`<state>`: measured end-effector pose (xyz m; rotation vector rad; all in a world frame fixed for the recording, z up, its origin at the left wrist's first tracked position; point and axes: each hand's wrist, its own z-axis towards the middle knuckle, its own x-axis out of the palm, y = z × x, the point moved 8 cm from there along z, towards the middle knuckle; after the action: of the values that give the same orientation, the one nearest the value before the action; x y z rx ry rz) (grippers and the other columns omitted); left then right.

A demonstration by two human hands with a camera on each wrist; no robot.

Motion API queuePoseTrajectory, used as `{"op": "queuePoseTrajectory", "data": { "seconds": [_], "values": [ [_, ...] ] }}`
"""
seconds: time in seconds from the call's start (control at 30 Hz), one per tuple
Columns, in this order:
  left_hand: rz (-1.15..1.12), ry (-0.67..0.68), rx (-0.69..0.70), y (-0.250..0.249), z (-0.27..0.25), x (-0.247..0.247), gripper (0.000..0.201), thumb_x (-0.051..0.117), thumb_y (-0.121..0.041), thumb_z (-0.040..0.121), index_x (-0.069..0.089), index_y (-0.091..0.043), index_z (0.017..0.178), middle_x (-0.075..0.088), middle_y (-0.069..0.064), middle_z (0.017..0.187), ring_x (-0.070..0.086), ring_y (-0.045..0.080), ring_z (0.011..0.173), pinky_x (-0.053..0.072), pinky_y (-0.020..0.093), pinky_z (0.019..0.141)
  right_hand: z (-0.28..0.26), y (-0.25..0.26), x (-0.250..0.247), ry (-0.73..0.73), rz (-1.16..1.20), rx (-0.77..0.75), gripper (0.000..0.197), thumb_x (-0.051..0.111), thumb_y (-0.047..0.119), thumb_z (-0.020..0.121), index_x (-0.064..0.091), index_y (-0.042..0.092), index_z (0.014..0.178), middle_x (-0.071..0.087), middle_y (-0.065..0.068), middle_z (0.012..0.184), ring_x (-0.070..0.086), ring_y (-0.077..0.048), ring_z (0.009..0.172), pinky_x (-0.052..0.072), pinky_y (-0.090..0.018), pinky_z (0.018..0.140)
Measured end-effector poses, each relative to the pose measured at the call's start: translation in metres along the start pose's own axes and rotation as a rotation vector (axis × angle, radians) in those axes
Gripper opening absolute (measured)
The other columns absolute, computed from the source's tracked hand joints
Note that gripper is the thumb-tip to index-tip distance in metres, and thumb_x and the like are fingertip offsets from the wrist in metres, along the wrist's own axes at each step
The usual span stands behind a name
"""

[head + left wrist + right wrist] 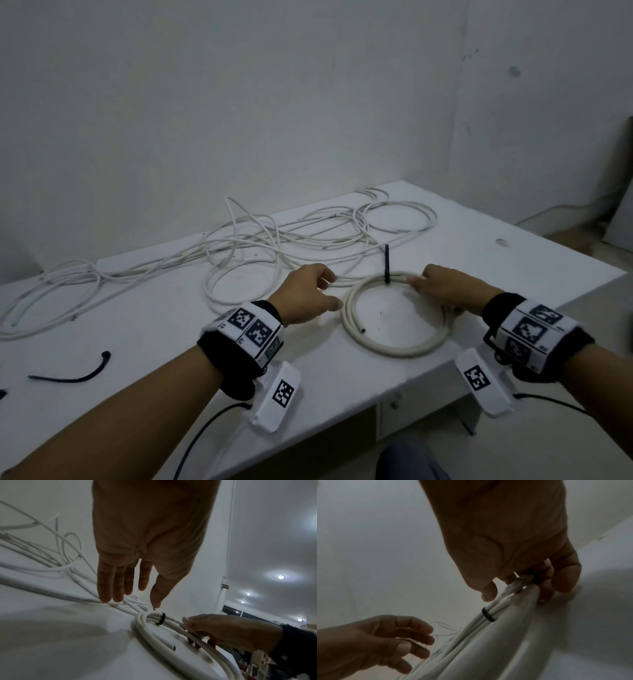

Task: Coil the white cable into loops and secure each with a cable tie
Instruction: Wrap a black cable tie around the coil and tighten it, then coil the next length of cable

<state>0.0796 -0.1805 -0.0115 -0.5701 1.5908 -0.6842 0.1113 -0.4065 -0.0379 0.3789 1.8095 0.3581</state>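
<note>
Coil (394,337) lying flat on the counter (154,329), between the two hands. Bound at its 12 o'clock side by a black cable tie (387,274), tail standing upright. Right hand (445,289) at about 2 o'clock of the coil, fingers (546,588) curled and pinching the bundled strands just beside the tie. Left hand (308,294) at about 10 o'clock, fingers (109,588) relaxed and nearly straight, hovering over the strand leaving the coil, gripping nothing.

Loose white cable (274,240) spread toward 11 o'clock, long axis running roughly from 9 to 2 o'clock across the counter. Probably next: gathering this loose part into a new loop. Left hand clearly nearer to it. Spare cable tie (73,373) well apart at 8 o'clock, also on the left-hand side.
</note>
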Motion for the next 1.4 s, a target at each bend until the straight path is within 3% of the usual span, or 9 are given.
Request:
{"op": "queuePoseTrajectory", "data": {
  "seconds": [0.13, 0.33, 0.5, 0.63, 0.83, 1.03, 1.2, 1.3, 1.4],
  "values": [
    [0.114, -0.038, 0.008, 0.0, 0.009, -0.005, 0.039, 0.075, -0.023, 0.081, 0.058, -0.016, 0.115, 0.056, 0.003, 0.12, 0.059, 0.018, 0.103, 0.052, 0.028, 0.084, 0.005, 0.006, -0.004, -0.147, -0.274, -0.092, 0.032, 0.047, 0.041, 0.095, 0.051, 0.009, 0.092, 0.044, -0.008, 0.098, 0.045, -0.022, 0.085, 0.036, -0.029, 0.073],
    [0.257, -0.058, 0.007, 0.004, 0.018, -0.01, 0.039, 0.076, -0.024, 0.08, 0.059, -0.015, 0.114, 0.056, 0.003, 0.121, 0.053, 0.013, 0.097, 0.041, 0.023, 0.079, -0.004, 0.014, -0.005, -0.258, -0.371, -0.189, 0.034, 0.043, 0.002, 0.088, 0.024, 0.012, 0.061, 0.031, -0.002, 0.065, 0.039, -0.021, 0.063, 0.018, -0.023, 0.046],
    [0.477, -0.03, -0.007, 0.012, 0.025, -0.009, 0.051, 0.076, -0.026, 0.079, 0.054, -0.014, 0.123, 0.05, 0.006, 0.13, 0.05, 0.019, 0.112, 0.041, 0.025, 0.086, -0.002, 0.023, -0.006, -0.246, -0.413, -0.209, 0.035, 0.044, 0.0, 0.086, 0.023, 0.012, 0.061, 0.029, -0.003, 0.064, 0.026, -0.012, 0.054, 0.017, -0.024, 0.046],
    [0.566, -0.019, -0.029, 0.021, 0.027, -0.011, 0.056, 0.076, -0.027, 0.079, 0.051, -0.014, 0.127, 0.046, 0.005, 0.134, 0.045, 0.021, 0.121, 0.038, 0.027, 0.09, 0.003, 0.023, -0.009, -0.237, -0.444, -0.174, 0.033, 0.046, 0.005, 0.089, 0.024, 0.011, 0.064, 0.033, -0.003, 0.068, 0.04, -0.022, 0.065, 0.031, -0.026, 0.058],
    [0.508, -0.105, -0.012, 0.025, 0.032, -0.037, 0.028, 0.071, -0.031, 0.083, 0.061, -0.013, 0.103, 0.06, 0.005, 0.109, 0.054, 0.018, 0.094, 0.045, 0.028, 0.079, 0.008, 0.039, -0.031, -0.179, -0.482, -0.174, 0.044, 0.063, 0.049, 0.084, 0.053, 0.012, 0.106, 0.06, -0.006, 0.109, 0.057, -0.025, 0.094, 0.043, -0.032, 0.077],
    [0.48, -0.259, 0.009, 0.025, 0.033, -0.083, 0.007, 0.064, -0.019, 0.087, 0.063, -0.012, 0.089, 0.061, 0.003, 0.095, 0.056, 0.019, 0.087, 0.046, 0.03, 0.075, 0.02, 0.133, -0.018, -0.067, -0.24, -0.494, 0.027, 0.062, 0.033, 0.089, 0.065, 0.02, 0.112, 0.063, -0.001, 0.106, 0.059, -0.018, 0.095, 0.044, -0.024, 0.08],
    [0.418, -0.407, -0.013, 0.04, 0.031, -0.125, 0.011, 0.06, -0.011, 0.087, 0.063, -0.014, 0.097, 0.061, 0.003, 0.1, 0.057, 0.023, 0.097, 0.049, 0.035, 0.085, 0.066, 0.192, 0.037, 0.082, -0.409, -0.507, 0.047, 0.054, 0.034, 0.094, 0.049, 0.01, 0.134, 0.051, -0.01, 0.135, 0.051, -0.028, 0.119, 0.043, -0.036, 0.098],
    [0.418, -0.426, 0.001, 0.05, 0.032, -0.144, 0.024, 0.061, -0.012, 0.086, 0.061, -0.011, 0.11, 0.061, 0.008, 0.112, 0.056, 0.024, 0.104, 0.047, 0.034, 0.088, 0.089, 0.209, 0.056, 0.126, -0.556, -0.475, 0.038, 0.056, 0.034, 0.093, 0.058, 0.002, 0.113, 0.058, -0.014, 0.115, 0.055, -0.027, 0.097, 0.045, -0.035, 0.085],
    [0.464, -0.405, 0.025, 0.052, 0.035, -0.156, 0.049, 0.066, -0.02, 0.084, 0.05, -0.013, 0.13, 0.052, 0.01, 0.131, 0.05, 0.026, 0.119, 0.041, 0.038, 0.099, 0.094, 0.218, 0.041, 0.02, -0.57, -0.489, 0.023, 0.053, 0.037, 0.093, 0.058, 0.015, 0.095, 0.057, -0.008, 0.102, 0.051, -0.025, 0.086, 0.044, -0.035, 0.08]
  ]
}}
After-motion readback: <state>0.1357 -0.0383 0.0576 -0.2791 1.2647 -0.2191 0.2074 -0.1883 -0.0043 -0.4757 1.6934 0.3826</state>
